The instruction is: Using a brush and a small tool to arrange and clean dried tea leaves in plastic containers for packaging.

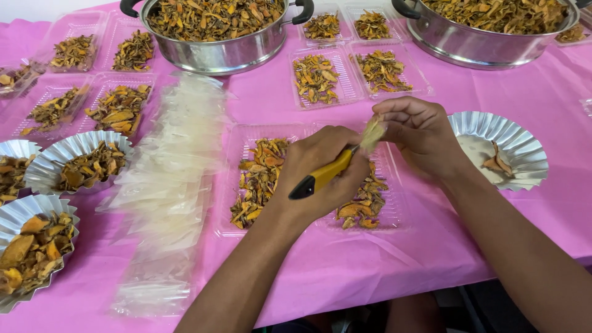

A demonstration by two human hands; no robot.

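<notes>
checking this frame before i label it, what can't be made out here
- Head view: the working end of the yellow-handled tool is hidden behind the left hand and blurred.
- The pale piece pinched by the right hand is motion-blurred; its kind is unclear.
- The clear tray under both hands is partly covered by them.
- Both steel pots are cut off by the top edge.

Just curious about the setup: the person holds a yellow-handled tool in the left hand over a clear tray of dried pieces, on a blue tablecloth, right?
Not quite: the tablecloth is pink, not blue, as the head view shows. The rest holds: the left hand grips a yellow-handled tool over a clear tray of dried pieces.
</notes>
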